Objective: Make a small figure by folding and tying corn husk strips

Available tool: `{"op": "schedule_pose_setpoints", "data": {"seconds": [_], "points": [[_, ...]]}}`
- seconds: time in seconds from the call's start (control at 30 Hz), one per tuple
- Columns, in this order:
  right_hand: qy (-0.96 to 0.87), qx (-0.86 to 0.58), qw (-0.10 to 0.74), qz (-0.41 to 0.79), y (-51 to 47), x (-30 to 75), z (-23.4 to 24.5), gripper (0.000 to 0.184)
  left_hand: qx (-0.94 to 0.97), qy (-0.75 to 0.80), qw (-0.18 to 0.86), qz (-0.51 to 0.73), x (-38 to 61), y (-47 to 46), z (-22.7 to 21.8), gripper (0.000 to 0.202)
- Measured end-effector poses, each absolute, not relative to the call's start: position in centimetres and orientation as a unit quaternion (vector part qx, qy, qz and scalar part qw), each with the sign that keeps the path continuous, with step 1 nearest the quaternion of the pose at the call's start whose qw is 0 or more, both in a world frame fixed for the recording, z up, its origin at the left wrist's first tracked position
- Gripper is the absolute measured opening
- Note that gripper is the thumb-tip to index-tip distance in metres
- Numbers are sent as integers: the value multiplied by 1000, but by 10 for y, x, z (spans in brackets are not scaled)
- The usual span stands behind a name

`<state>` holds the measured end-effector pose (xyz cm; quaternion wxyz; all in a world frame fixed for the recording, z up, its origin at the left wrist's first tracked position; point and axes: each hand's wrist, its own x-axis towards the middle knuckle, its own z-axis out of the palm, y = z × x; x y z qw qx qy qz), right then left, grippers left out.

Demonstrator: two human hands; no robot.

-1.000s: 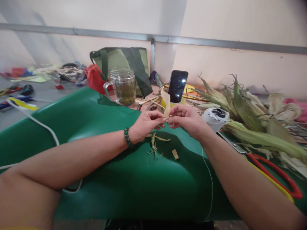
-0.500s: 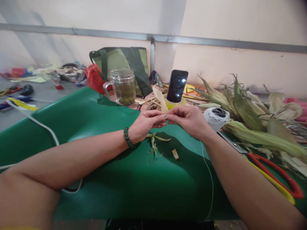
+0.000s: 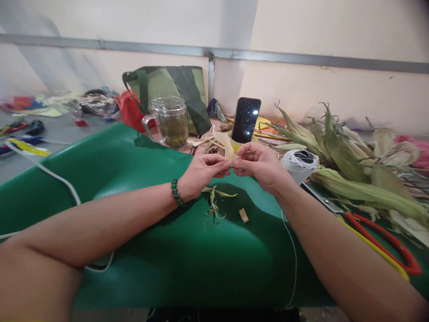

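Observation:
A pale strip of corn husk (image 3: 226,142) stands up between my fingertips over the green mat (image 3: 187,268). My left hand (image 3: 204,174), with a green bead bracelet (image 3: 175,193) at the wrist, pinches the strip's lower end. My right hand (image 3: 263,167) meets it there, thumb and index finger closed on the same end; the exact grip is partly hidden. Below them lies a small knotted husk piece (image 3: 213,199) with loose strands. A short husk scrap (image 3: 243,215) rests just right of it.
Behind my hands stand a phone (image 3: 246,120) and a glass mug of tea (image 3: 170,123), with a striped bag (image 3: 170,87) farther back. To the right are a ball of white string (image 3: 299,163), a heap of corn husks (image 3: 348,152) and red-and-yellow-handled scissors (image 3: 385,241).
My right hand's fingers have lifted and spread a little at the husk strip. My left hand keeps its pinch. The whole view has shifted slightly.

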<state>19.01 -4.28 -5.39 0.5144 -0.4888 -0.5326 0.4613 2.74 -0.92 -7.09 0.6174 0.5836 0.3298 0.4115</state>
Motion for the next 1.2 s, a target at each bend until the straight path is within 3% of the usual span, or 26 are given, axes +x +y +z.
{"op": "schedule_pose_setpoints", "data": {"seconds": [0.43, 0.83, 1.2], "points": [[-532, -506, 499, 459, -41, 187, -57, 30, 622, 336, 590, 390, 27, -7, -68, 28], [-681, -496, 470, 263, -43, 193, -57, 18, 568, 323, 646, 396, 27, -7, -67, 14], [-582, -512, 490, 399, -43, 193, -55, 30, 661, 300, 563, 396, 26, -5, -72, 29]]}}
